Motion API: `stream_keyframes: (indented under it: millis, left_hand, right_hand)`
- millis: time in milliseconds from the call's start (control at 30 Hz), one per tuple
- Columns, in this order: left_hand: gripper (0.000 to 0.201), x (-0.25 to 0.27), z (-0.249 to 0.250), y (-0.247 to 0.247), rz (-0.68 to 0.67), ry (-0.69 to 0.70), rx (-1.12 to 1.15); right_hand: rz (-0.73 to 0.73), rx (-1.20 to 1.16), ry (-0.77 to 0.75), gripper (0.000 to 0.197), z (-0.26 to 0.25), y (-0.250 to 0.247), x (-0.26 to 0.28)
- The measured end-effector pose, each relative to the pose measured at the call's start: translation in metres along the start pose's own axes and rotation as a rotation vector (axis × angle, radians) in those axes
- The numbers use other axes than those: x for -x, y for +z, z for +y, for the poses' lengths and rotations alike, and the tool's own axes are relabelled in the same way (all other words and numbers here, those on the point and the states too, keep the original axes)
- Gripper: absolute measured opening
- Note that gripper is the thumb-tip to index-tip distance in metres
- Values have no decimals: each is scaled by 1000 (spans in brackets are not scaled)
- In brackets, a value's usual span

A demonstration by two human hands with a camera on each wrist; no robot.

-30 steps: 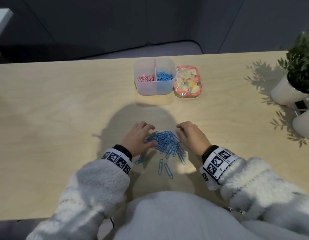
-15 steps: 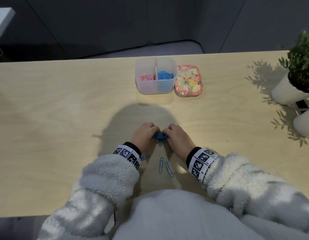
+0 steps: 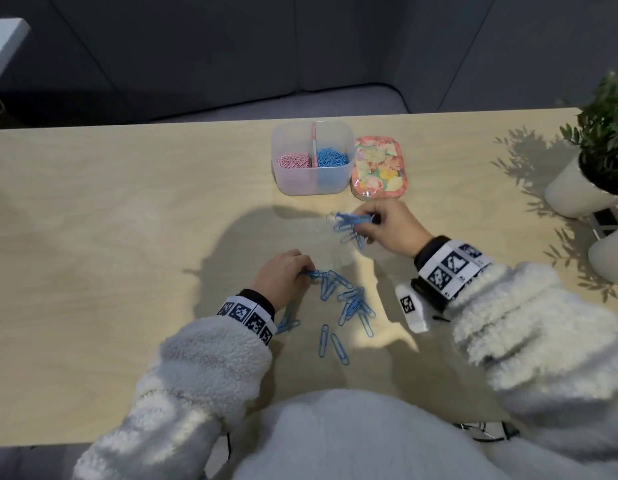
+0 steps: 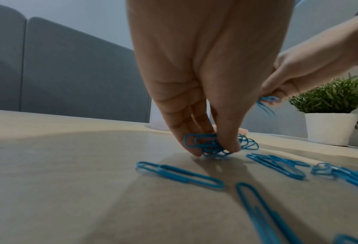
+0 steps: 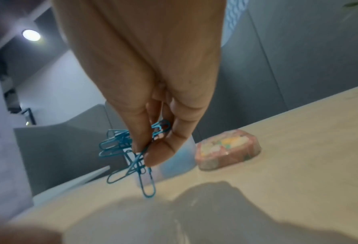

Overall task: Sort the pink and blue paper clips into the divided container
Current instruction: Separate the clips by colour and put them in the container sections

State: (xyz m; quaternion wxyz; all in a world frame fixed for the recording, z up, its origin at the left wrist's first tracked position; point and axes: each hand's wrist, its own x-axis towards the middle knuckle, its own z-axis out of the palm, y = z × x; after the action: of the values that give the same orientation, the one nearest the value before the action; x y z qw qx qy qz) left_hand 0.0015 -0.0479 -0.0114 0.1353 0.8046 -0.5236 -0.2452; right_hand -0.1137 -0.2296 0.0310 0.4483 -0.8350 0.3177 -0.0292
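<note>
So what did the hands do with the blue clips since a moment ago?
The right hand has lifted a bunch of blue paper clips away toward the divided container. The left hand stayed down, pinching clips on the table. Container and floral tin haven't moved.

Dim room, with light falling from behind the person: a broad body shadow (image 3: pixel 266 244) darkens the table (image 3: pixel 93 237) at centre frame. The plant (image 3: pixel 605 133) at right throws leafy shadows. A ceiling lamp (image 5: pixel 30 35) glows upper left. The right wrist view is motion-blurred; lower edges smear out of focus.
</note>
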Motion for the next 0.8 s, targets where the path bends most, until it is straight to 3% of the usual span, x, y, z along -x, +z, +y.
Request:
stream_keyframes:
  millis: [100, 300, 467, 600, 700, 800]
  left_hand:
    - [21, -3, 0, -2, -11, -13, 14]
    - [20, -10, -4, -11, -11, -12, 45]
    - [19, -32, 3, -32, 37, 35, 52]
    - [17, -62, 14, -59, 144, 62, 57]
    - [21, -89, 26, -78, 257, 61, 59]
    - [26, -122, 37, -91, 304, -26, 104]
  right_hand:
    - [98, -62, 8, 13, -13, -21, -39]
    - [289, 84, 19, 11, -42, -39, -106]
    - [296, 181, 200, 20, -54, -28, -138]
    - [174, 141, 252, 27, -58, -18, -132]
    - [262, -20, 156, 30, -52, -22, -111]
    - [357, -126, 49, 31, -40, -26, -78]
